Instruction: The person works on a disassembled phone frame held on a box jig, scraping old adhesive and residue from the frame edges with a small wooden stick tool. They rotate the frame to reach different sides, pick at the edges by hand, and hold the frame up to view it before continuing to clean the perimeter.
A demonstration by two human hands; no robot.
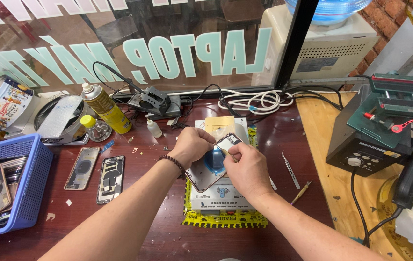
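Both hands are on it: the left hand (pixel 192 145) pins the upper edge of the opened phone housing (pixel 211 162), and the right hand (pixel 247 169) closes on a thin tool at its blue centre. The housing lies on a white heating pad (pixel 221 200) mid-tabletop (pixel 167 232). It is stripped to the shell, with work ongoing inside. Tweezers (pixel 290 169) lie to the right, two more phone shells (pixel 97 174) and a blue basket (pixel 20 193) to the left, a spray can (pixel 105 108) behind, and a lettered shop window beyond.

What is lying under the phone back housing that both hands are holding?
Under the phone back housing is a white heating pad resting on yellow tape-marked matting. The left hand and right hand hide part of the pad.
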